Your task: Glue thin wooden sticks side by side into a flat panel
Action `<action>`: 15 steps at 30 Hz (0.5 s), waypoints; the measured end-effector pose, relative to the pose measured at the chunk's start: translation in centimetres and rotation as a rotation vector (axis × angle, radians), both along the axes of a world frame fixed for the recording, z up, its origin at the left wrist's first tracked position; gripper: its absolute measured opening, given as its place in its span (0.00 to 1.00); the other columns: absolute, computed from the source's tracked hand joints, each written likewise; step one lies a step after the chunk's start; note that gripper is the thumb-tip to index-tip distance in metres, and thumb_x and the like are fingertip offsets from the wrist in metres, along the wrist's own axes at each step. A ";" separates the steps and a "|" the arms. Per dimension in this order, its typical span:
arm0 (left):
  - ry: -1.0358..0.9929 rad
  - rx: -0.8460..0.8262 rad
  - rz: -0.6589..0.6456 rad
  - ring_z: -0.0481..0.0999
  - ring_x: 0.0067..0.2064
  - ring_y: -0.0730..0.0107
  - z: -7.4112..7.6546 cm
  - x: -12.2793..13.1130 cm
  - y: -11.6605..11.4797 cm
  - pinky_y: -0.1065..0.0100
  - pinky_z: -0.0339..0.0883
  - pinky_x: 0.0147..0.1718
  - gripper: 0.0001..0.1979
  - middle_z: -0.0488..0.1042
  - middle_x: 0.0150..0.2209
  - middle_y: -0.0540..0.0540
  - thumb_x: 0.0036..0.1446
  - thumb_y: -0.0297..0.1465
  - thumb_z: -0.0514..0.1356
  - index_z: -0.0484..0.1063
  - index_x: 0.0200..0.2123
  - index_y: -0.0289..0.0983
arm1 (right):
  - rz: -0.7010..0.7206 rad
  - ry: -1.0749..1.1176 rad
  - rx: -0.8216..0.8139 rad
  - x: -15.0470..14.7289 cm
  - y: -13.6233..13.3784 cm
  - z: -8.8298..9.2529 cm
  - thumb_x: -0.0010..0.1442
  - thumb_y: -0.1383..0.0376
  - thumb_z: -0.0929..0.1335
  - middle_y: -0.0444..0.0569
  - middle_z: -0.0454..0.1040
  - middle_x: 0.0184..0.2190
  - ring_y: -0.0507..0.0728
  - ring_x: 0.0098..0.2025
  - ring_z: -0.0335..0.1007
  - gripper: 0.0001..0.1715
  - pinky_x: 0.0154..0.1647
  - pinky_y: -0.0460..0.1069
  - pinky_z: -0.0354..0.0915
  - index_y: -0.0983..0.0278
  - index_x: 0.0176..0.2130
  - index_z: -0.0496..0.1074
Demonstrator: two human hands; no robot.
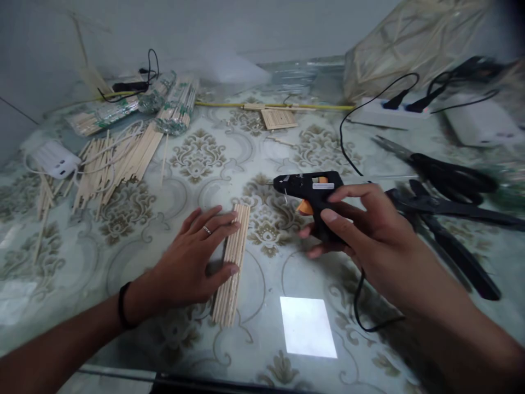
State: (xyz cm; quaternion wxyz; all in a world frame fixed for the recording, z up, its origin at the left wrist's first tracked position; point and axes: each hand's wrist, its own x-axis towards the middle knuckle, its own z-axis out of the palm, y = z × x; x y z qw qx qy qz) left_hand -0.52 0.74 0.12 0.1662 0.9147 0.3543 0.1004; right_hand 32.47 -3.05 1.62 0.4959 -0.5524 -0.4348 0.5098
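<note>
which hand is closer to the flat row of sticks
Left. The left hand lies flat on the stick row; the right hand holds the glue gun off to its right.

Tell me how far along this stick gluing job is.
Done: a small stick panel lies at the back, and a row of sticks is lined up side by side. In hand: the left hand presses that row flat while the right hand holds the glue gun, nozzle toward it. Left: no glue shows on the row, and many loose sticks lie unused.
</note>
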 end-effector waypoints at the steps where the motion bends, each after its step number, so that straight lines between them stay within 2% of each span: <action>1: 0.004 0.002 -0.007 0.64 0.86 0.38 0.0 -0.1 0.1 0.27 0.57 0.83 0.29 0.72 0.81 0.35 0.76 0.38 0.66 0.71 0.76 0.38 | 0.011 0.013 0.002 -0.1 -0.1 0.0 0.69 0.45 0.82 0.44 0.84 0.45 0.61 0.43 0.89 0.21 0.36 0.53 0.89 0.50 0.49 0.77; 4: 0.008 0.012 -0.026 0.63 0.86 0.39 -0.4 -0.4 0.3 0.30 0.55 0.84 0.31 0.72 0.81 0.37 0.77 0.40 0.66 0.69 0.77 0.40 | 0.044 0.067 0.000 -0.5 -0.1 0.3 0.73 0.45 0.80 0.48 0.84 0.51 0.64 0.51 0.90 0.15 0.45 0.55 0.92 0.49 0.51 0.87; 6: 0.005 0.025 -0.046 0.62 0.86 0.40 -0.6 -0.7 0.4 0.33 0.53 0.85 0.32 0.71 0.82 0.38 0.78 0.41 0.65 0.67 0.79 0.41 | 0.060 0.103 -0.014 -0.6 0.1 0.5 0.73 0.45 0.79 0.49 0.86 0.53 0.65 0.54 0.91 0.14 0.46 0.55 0.92 0.47 0.50 0.91; 10: -0.040 0.044 -0.100 0.64 0.85 0.47 -0.8 -1.4 0.8 0.39 0.51 0.86 0.32 0.70 0.82 0.37 0.82 0.43 0.62 0.61 0.80 0.40 | 0.150 0.134 -0.041 0.0 0.2 0.4 0.64 0.43 0.84 0.51 0.92 0.47 0.67 0.47 0.95 0.18 0.43 0.53 0.92 0.46 0.49 0.94; 11: -0.063 0.035 -0.124 0.65 0.85 0.48 -0.7 -1.6 0.9 0.41 0.50 0.87 0.32 0.70 0.82 0.36 0.82 0.44 0.63 0.61 0.80 0.39 | 0.174 0.126 -0.026 0.4 0.0 0.3 0.64 0.42 0.83 0.51 0.93 0.46 0.67 0.47 0.95 0.19 0.44 0.51 0.91 0.44 0.50 0.94; 13: -0.110 0.014 -0.156 0.67 0.83 0.48 -0.5 -1.8 1.1 0.44 0.53 0.86 0.31 0.71 0.80 0.35 0.80 0.46 0.65 0.64 0.77 0.40 | 0.196 0.047 -0.010 1.1 -0.5 0.1 0.66 0.46 0.83 0.49 0.94 0.45 0.65 0.44 0.95 0.17 0.42 0.49 0.90 0.40 0.53 0.93; 14: -0.139 0.006 -0.166 0.69 0.82 0.47 -0.4 -1.9 1.2 0.44 0.55 0.86 0.31 0.73 0.78 0.33 0.79 0.47 0.67 0.66 0.75 0.39 | 0.188 -0.008 0.020 1.3 -0.7 -0.1 0.67 0.46 0.83 0.49 0.93 0.42 0.65 0.39 0.95 0.16 0.37 0.50 0.89 0.39 0.54 0.92; 15: -0.160 -0.009 -0.177 0.70 0.81 0.46 -0.3 -2.0 1.3 0.43 0.57 0.85 0.31 0.75 0.76 0.33 0.78 0.47 0.68 0.68 0.73 0.39 | 0.174 -0.087 0.055 1.5 -1.0 -0.3 0.65 0.48 0.84 0.49 0.93 0.42 0.65 0.35 0.94 0.19 0.33 0.52 0.89 0.39 0.55 0.91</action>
